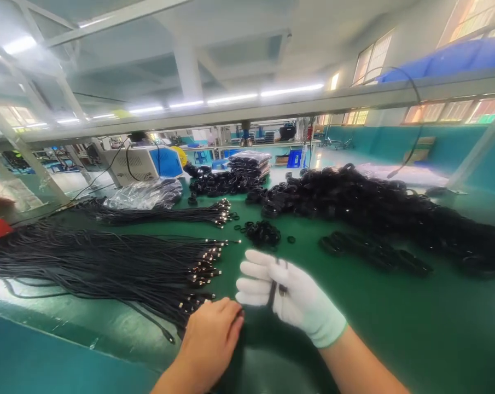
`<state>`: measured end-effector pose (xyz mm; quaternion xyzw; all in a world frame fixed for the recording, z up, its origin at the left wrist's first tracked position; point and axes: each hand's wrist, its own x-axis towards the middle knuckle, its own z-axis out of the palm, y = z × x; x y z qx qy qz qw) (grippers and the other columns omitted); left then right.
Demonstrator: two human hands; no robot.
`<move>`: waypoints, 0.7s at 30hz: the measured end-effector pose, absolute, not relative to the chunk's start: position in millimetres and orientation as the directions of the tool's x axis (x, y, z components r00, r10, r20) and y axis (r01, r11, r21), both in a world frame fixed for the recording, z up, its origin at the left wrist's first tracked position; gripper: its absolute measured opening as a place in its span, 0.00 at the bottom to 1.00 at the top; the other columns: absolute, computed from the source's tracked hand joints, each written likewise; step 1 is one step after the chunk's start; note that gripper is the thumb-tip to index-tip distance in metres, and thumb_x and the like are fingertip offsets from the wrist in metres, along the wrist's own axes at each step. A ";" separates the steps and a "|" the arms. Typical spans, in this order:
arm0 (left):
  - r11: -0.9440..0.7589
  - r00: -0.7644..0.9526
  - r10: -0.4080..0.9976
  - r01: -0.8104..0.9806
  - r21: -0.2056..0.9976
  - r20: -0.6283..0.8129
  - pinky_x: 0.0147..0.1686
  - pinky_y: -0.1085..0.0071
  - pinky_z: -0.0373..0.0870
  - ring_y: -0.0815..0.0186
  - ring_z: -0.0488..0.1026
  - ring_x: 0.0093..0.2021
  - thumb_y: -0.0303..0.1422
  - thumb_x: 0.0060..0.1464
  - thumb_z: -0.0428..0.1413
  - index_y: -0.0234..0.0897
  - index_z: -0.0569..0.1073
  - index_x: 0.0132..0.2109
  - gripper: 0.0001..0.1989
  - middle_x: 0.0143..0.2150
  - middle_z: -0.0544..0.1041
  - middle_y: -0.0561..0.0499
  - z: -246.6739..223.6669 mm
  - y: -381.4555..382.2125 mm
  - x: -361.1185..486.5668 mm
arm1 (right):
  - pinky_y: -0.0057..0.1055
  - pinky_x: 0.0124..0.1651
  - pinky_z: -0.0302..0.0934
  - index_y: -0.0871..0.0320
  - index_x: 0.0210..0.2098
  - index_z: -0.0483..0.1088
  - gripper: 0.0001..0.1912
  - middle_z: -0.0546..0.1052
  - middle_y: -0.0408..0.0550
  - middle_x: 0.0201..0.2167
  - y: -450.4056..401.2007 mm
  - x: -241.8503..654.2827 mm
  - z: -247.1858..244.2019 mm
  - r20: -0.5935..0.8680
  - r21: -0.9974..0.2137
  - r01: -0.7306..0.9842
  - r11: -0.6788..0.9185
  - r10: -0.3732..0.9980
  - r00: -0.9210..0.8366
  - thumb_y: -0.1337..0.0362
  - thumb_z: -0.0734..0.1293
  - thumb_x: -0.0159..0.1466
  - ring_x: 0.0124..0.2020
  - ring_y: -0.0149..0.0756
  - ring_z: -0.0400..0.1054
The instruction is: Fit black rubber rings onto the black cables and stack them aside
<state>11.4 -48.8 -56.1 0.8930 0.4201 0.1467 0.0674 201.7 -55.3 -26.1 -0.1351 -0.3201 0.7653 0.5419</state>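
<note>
My right hand (286,293), in a white glove with a mint-green cuff, is palm up with its fingers stretched to the left. Its thumb pins a black cable (273,293) across the palm. Just to its left, my bare left hand (214,334) is closed with its fingers curled under; whatever they hold is hidden. Left of that hand lies a broad bundle of straight black cables (108,268), their metal plugs pointing right. Beyond my right hand is a small heap of black rings (263,233), with several loose ones around it.
Coiled black cables form a large pile (354,202) at the right, with a smaller row (374,253) in front. Farther back are a second cable bundle (169,215), clear plastic bags (146,194), a white and blue machine (143,163) and stacked bagged coils (249,167). A metal rail (231,112) crosses above.
</note>
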 end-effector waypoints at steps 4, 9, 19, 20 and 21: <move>-0.752 0.690 0.647 0.647 0.122 0.324 0.28 0.69 0.58 0.65 0.68 0.26 0.27 0.58 0.45 0.38 0.70 0.30 0.12 0.27 0.73 0.52 -41.9 -68.3 23.1 | 0.44 0.48 0.61 0.61 0.47 0.66 0.22 0.74 0.55 0.42 -55.8 197.0 -37.0 0.030 -0.679 -0.697 -0.233 0.939 -0.344 0.61 0.72 0.56 0.39 0.41 0.71; -0.799 0.738 0.599 0.520 0.303 0.311 0.33 0.71 0.61 0.67 0.68 0.31 0.35 0.50 0.59 0.38 0.73 0.30 0.06 0.29 0.74 0.54 2.1 -28.7 19.1 | 0.43 0.44 0.62 0.67 0.43 0.68 0.17 0.74 0.57 0.37 -62.4 186.5 -54.9 0.049 -0.685 -0.586 -0.433 0.776 -0.629 0.63 0.70 0.58 0.35 0.38 0.70; -0.555 0.625 0.767 0.530 0.641 0.147 0.35 0.73 0.65 0.66 0.71 0.36 0.31 0.60 0.44 0.36 0.74 0.36 0.13 0.34 0.76 0.51 -45.9 7.2 10.0 | 0.42 0.44 0.60 0.59 0.41 0.65 0.21 0.66 0.41 0.27 -62.6 184.7 -44.3 0.137 -0.575 -0.718 -0.392 0.819 -0.557 0.59 0.74 0.52 0.27 0.30 0.63; -0.580 0.595 0.787 0.624 0.524 0.162 0.36 0.72 0.64 0.66 0.71 0.36 0.31 0.60 0.44 0.37 0.73 0.36 0.14 0.35 0.75 0.52 -50.8 3.0 6.4 | 0.42 0.45 0.60 0.59 0.43 0.65 0.22 0.68 0.42 0.29 -60.7 187.5 -42.7 0.137 -0.584 -0.741 -0.331 0.860 -0.492 0.58 0.73 0.53 0.29 0.31 0.64; -0.589 0.573 0.801 0.699 0.406 0.176 0.35 0.71 0.63 0.65 0.71 0.36 0.31 0.61 0.43 0.38 0.73 0.37 0.14 0.35 0.75 0.52 -54.2 -3.0 3.8 | 0.43 0.46 0.60 0.58 0.45 0.65 0.23 0.69 0.44 0.31 -58.7 190.1 -41.1 0.134 -0.595 -0.754 -0.279 0.890 -0.435 0.57 0.73 0.54 0.31 0.33 0.66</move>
